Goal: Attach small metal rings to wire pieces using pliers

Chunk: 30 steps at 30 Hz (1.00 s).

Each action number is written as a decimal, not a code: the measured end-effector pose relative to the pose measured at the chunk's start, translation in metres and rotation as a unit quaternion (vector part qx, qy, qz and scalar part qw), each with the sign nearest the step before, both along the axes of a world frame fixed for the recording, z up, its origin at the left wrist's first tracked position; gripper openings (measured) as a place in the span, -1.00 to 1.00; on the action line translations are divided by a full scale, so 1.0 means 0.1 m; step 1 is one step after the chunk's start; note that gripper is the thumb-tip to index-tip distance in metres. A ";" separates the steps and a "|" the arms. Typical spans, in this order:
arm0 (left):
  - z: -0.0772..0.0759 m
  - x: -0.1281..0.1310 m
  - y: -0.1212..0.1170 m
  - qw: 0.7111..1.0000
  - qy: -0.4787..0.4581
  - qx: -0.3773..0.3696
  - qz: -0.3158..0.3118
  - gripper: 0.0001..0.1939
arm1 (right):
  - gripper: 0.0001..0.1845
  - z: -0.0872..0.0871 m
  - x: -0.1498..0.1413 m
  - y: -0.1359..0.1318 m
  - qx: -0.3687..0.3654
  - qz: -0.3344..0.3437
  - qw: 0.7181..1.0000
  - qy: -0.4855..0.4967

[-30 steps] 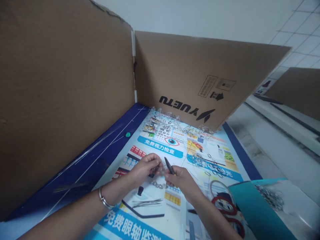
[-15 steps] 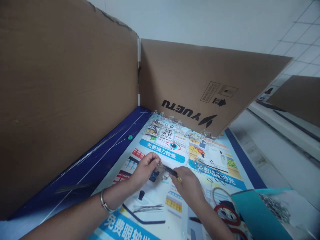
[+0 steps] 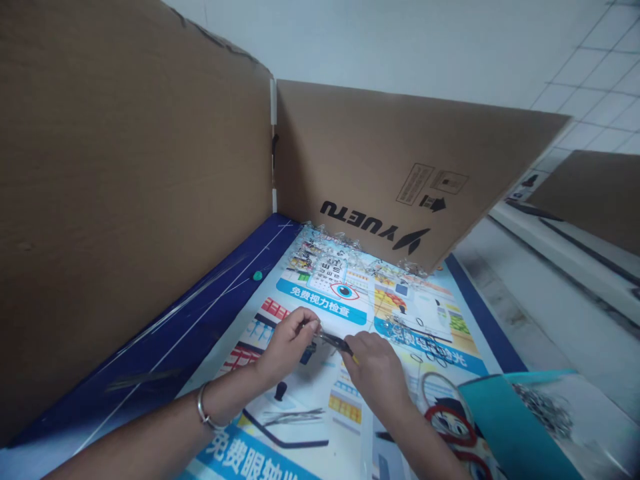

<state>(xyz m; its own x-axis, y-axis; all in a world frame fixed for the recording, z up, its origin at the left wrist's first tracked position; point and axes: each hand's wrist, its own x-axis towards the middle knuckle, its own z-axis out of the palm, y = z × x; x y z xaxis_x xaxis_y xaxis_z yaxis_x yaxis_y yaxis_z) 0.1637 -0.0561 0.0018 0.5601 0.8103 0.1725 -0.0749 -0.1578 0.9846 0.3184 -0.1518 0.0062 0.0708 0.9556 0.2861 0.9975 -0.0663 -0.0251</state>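
My left hand (image 3: 295, 340) is pinched shut above the printed poster, and what lies between its fingertips is too small and hidden to name. My right hand (image 3: 375, 367) grips a pair of pliers (image 3: 336, 341) with dark jaws and a bit of yellow handle showing. The plier tips point left and meet the left fingertips. Below the hands lies a bundle of thin wire pieces (image 3: 295, 417) on the poster. Right of the pliers, small clear pieces (image 3: 397, 330) and dark wire loops (image 3: 433, 350) are scattered.
Many clear beaded pieces (image 3: 350, 243) line the back, beneath a cardboard panel (image 3: 400, 147). Another tall cardboard wall (image 3: 130, 187) stands left. Long thin wires (image 3: 175, 310) lie on the blue border near a green dot (image 3: 257, 275). A teal-edged box (image 3: 520, 427) holds metal rings at right, beside red-handled scissors (image 3: 453, 433).
The clear beaded piece that hung between my hands no longer shows there. The pliers' tips now reach the left fingertips. The whole view has shifted slightly.
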 end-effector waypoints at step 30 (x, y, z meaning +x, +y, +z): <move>-0.03 -0.02 0.01 0.996 0.040 0.083 -0.008 -0.84 | -0.77 0.07 0.04 0.02 -0.104 -0.004 0.973 0.207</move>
<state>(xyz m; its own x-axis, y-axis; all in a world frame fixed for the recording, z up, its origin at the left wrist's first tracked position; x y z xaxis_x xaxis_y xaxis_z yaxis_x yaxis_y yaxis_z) 0.1618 -0.0552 -0.0017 0.5899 0.7653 0.2576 -0.0016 -0.3178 0.9481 0.3222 -0.1502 0.0132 0.1469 0.9886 0.0319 0.9039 -0.1211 -0.4103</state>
